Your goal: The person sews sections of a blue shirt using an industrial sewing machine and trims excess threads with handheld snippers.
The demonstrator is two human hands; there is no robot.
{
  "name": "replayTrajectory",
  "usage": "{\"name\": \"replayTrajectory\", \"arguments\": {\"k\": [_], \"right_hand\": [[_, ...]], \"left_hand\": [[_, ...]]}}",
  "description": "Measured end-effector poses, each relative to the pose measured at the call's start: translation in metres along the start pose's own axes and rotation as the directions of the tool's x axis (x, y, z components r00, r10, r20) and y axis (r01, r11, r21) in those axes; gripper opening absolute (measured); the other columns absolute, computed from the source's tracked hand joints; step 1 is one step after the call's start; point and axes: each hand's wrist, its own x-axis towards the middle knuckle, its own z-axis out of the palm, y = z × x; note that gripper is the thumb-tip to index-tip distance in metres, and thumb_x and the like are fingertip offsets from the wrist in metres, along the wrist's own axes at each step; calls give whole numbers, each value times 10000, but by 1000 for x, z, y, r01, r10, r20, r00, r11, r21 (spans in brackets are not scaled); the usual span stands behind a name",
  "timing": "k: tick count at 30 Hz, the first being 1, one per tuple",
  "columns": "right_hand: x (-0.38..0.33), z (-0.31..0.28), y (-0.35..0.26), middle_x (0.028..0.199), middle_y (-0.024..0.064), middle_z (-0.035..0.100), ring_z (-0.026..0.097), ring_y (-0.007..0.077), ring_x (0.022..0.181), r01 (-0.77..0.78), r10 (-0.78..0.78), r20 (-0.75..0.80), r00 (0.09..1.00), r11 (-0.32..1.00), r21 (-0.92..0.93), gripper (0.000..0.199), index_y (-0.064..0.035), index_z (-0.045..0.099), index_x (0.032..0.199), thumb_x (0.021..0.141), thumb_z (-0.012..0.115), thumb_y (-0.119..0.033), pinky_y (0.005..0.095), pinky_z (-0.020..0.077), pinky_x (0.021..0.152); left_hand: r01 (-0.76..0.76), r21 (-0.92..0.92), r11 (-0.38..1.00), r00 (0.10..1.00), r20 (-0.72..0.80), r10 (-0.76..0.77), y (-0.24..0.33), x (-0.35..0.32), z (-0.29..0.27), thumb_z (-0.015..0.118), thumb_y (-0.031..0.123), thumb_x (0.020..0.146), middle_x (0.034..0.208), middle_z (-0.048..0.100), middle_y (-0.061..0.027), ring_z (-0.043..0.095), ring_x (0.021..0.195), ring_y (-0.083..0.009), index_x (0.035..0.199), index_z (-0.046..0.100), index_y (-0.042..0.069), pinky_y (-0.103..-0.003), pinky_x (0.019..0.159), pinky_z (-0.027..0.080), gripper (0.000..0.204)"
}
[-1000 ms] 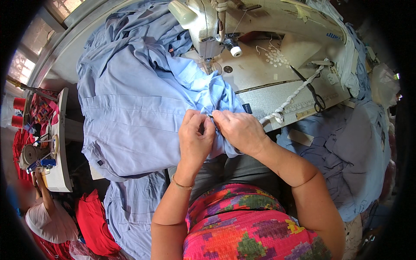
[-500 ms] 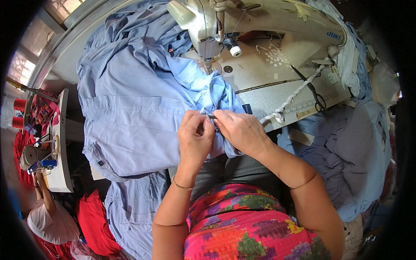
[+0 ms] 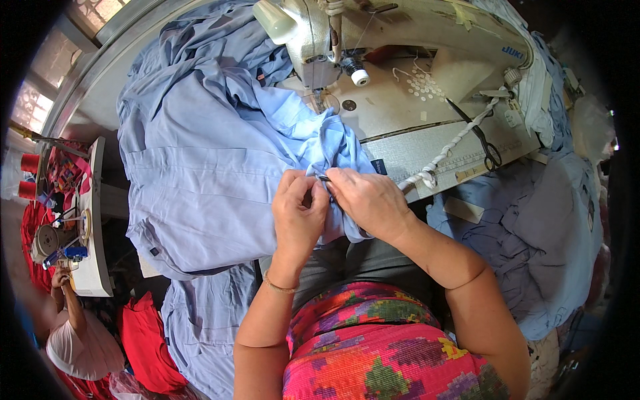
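Observation:
A light blue garment [image 3: 207,177] spreads over the sewing table and hangs at its front edge, bunched beneath my hands. My left hand [image 3: 299,208] is closed in a pinch on a fold of it. Close beside, my right hand [image 3: 369,200] is also closed, its fingertips meeting the same fold. From the right fingertips a small dark tool [image 3: 324,178] sticks out toward the left thumb and touches the cloth; its kind is mostly hidden by the fingers. A dark label [image 3: 379,167] shows on the garment just above my right hand.
The sewing machine [image 3: 413,27] stands behind, its needle area [image 3: 323,100] near the cloth. Loose white buttons [image 3: 425,85], black scissors [image 3: 481,137] and a twisted white cord [image 3: 447,153] lie right. Blue garments [image 3: 533,227] are heaped there. A co-worker [image 3: 83,340] sits at far left.
My hands and the garment stay almost in place, with only a tiny shift of the fingers. At far left the co-worker's hands have come together and moved slightly.

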Motion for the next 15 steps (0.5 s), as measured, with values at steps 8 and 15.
{"name": "replayTrajectory", "arguments": {"k": [8, 15], "right_hand": [[2, 0, -2, 697, 90, 583, 630, 269, 578, 9, -7, 34, 999, 999, -43, 87, -67, 483, 901, 865, 516, -140, 363, 506, 495], [3, 0, 0, 709, 76, 581, 634, 243, 595, 50, -47, 46, 998, 996, -71, 107, -65, 507, 934, 854, 515, -137, 335, 510, 520]], "left_hand": [[67, -9, 998, 998, 15, -67, 4, 2, -2, 620, -12, 755, 743, 544, -106, 515, 635, -178, 749, 583, -56, -269, 581, 424, 58], [48, 17, 999, 999, 19, -48, 3, 2, -1, 614, -19, 746, 704, 511, -102, 489, 599, -185, 719, 565, -53, -289, 547, 406, 66]]}}
